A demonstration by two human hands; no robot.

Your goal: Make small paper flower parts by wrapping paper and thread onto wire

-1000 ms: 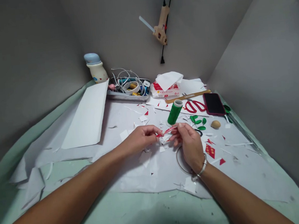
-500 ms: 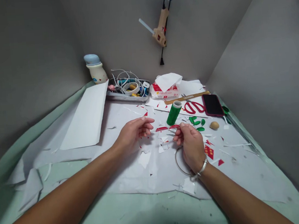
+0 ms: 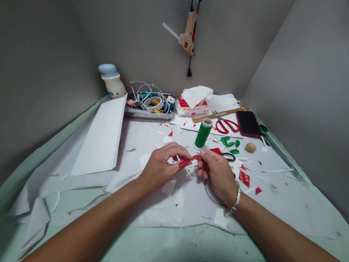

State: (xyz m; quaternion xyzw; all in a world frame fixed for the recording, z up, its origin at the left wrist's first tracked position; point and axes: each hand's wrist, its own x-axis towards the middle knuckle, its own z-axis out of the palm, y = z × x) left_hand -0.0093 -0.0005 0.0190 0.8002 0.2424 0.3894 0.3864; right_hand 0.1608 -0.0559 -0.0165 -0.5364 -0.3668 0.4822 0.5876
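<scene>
A narrow red piece (image 3: 184, 163), like a folded paper strip, stretches between my two hands above the paper-covered table. My left hand (image 3: 161, 167) is closed on its left part with thumb and fingertips. My right hand (image 3: 217, 170) pinches the other end; the fingertips partly hide it. Just behind my right hand stands a green thread spool (image 3: 203, 133), upright but slightly tilted in view. A dark looped handle (image 3: 228, 157) and a flat red piece (image 3: 215, 151) lie beside my right fingers. A thin wire ring (image 3: 209, 191) lies by my right wrist.
Red-handled scissors (image 3: 223, 126), a phone (image 3: 248, 123), small green leaves (image 3: 230, 144) and a brown ball (image 3: 250, 147) lie to the right. Behind are a metal tray (image 3: 148, 115) and a tissue pack (image 3: 192, 107). A glue gun (image 3: 187, 40) hangs on the wall.
My left hand has moved right and closed on the red strip. My right hand has shifted slightly left with it. The dark handle and flat red piece now show beside it.
</scene>
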